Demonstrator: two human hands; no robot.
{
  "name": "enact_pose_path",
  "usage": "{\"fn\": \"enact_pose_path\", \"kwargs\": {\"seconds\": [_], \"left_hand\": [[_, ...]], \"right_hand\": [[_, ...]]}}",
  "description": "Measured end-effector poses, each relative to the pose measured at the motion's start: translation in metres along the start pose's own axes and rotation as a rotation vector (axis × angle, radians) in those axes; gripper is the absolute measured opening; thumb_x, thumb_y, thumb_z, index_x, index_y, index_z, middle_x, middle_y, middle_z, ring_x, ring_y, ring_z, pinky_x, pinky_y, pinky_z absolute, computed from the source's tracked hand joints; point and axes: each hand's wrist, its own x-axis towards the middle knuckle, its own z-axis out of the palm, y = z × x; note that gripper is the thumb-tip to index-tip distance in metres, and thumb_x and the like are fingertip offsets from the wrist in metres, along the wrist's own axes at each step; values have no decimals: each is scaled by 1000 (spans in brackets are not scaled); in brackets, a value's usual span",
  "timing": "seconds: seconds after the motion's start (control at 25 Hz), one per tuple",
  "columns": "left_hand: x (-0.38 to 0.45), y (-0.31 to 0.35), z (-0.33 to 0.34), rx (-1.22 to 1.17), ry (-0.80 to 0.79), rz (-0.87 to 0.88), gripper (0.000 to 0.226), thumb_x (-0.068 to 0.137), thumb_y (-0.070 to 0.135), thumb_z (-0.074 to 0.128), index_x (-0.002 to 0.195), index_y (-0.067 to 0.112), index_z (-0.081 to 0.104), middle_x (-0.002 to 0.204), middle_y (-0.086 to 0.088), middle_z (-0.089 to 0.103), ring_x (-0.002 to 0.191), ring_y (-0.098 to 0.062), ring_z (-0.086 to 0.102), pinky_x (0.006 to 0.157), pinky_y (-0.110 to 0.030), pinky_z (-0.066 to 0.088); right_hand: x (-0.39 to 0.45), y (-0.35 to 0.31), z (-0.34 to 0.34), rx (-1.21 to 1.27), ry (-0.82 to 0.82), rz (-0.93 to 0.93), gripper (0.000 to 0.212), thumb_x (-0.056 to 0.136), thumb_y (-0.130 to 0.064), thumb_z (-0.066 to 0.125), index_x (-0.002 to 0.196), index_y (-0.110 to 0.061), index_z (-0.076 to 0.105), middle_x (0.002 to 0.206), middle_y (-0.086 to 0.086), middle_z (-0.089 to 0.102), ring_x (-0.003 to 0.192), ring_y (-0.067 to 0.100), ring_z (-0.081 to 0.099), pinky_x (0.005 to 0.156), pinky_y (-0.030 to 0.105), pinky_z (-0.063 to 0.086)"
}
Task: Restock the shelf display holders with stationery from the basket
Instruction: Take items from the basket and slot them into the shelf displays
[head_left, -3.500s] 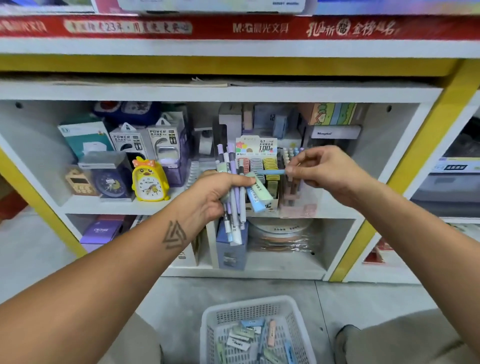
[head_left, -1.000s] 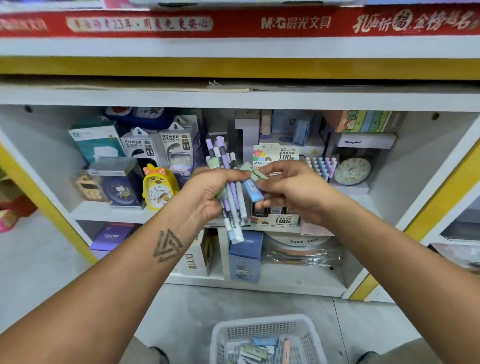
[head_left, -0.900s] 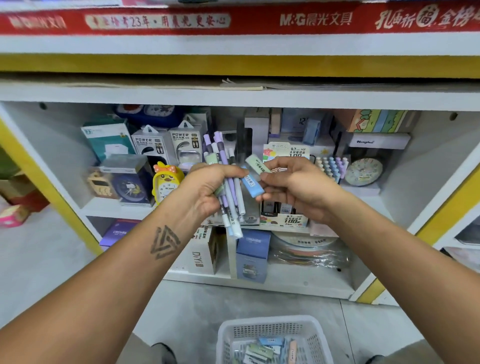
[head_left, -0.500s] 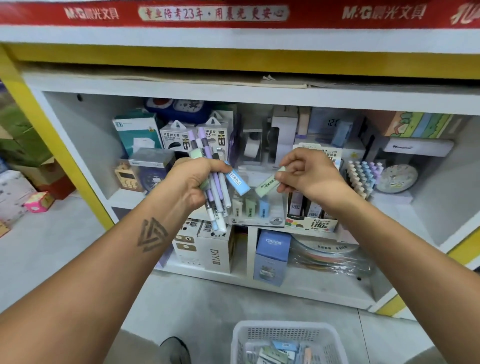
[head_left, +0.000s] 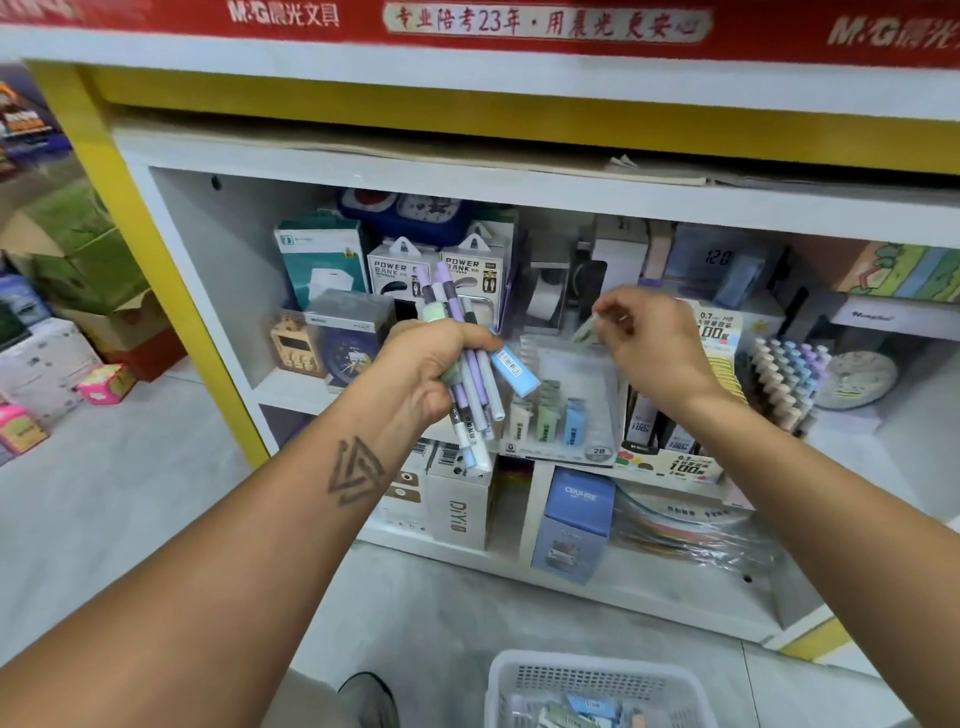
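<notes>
— What's each hand carrying at the moment?

— The left hand (head_left: 431, 369) is clenched round a bundle of pens (head_left: 470, 384), and a blue eraser (head_left: 515, 368) is wedged in at its thumb side, sticking out toward the other hand. The right hand (head_left: 652, 348) pinches a small pale green eraser (head_left: 587, 330) at its fingertips, which looks blurred.

— Where does that one go?

— Just below the right hand's fingertips stands the clear eraser holder (head_left: 566, 410) on the shelf (head_left: 291, 384), with a few green and blue erasers upright in its slots. My guess is that it drops in there. The basket (head_left: 597, 691) with the remaining stock sits on the floor, well below both hands.

— What could spoil it?

— The blue eraser looks loosely trapped beside the pens; if the left hand shifts, it may slide out and fall. The pens fan out below the fist, so one might slip as well. And a pinch that light could let the green eraser tip sideways across the slot instead of standing upright.
</notes>
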Motion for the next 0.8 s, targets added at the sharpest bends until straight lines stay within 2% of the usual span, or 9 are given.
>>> {"fn": "enact_pose_path", "kwargs": {"seconds": [0.08,0.16,0.24,0.32,0.4,0.48,0.6,0.72,0.8], "left_hand": [[2,0,0,-2,-1,1,14,74,-18,71,79,-6,65,94,-27,73,78,-37,74,55,-45,60],[4,0,-1,-7,-1,-2,14,74,-17,71,78,-6,64,92,-27,73,78,-38,74,57,-46,60],[5,0,-3,-11,-5,-13,13,74,-17,71,79,-7,65,87,-24,73,69,-35,74,51,-43,59],[6,0,-6,-10,-3,-26,16,74,-16,72,86,-9,65,82,-24,72,60,-33,73,46,-40,57],[5,0,-8,-12,4,-29,22,73,-16,73,93,-10,64,76,-24,72,58,-34,72,45,-39,56],[4,1,-8,-14,4,-29,27,73,-15,73,97,-11,64,82,-26,72,62,-36,73,47,-40,57],[4,0,-7,-16,3,-20,25,73,-16,73,95,-9,64,92,-28,72,68,-37,74,49,-41,57],[4,0,-6,-11,-3,-10,19,73,-16,73,87,-6,65,91,-25,73,73,-36,74,53,-42,59],[4,0,-6,-5,-2,-13,20,72,-15,73,88,-6,65,92,-25,74,77,-37,74,60,-46,61]], "right_hand": [[4,3,13,-145,-106,-114,15,95,-10,63,108,-12,71,102,6,70,91,23,63,82,29,49],[6,6,26,-169,-196,-157,14,94,-8,64,106,-12,70,100,7,70,91,25,64,81,29,49],[6,9,34,-159,-252,-145,12,94,-8,64,103,-14,70,94,5,69,85,23,65,79,32,53],[6,12,39,-164,-296,-139,13,94,-8,63,103,-17,68,89,2,68,80,18,66,76,33,56],[6,13,41,-159,-325,-140,16,94,-6,62,97,-22,62,83,-3,66,75,8,65,68,28,54],[7,13,42,-173,-325,-162,19,91,-4,63,87,-22,57,77,-8,63,72,1,62,62,25,50],[7,9,43,-171,-339,-209,20,89,-4,67,83,-21,59,76,-10,63,71,-4,58,62,22,47],[6,10,44,-201,-348,-251,17,90,-3,67,84,-19,61,79,-4,64,74,9,63,64,26,49],[7,13,44,-220,-363,-220,14,90,-2,66,87,-15,65,84,0,66,79,15,65,65,22,48]]}}
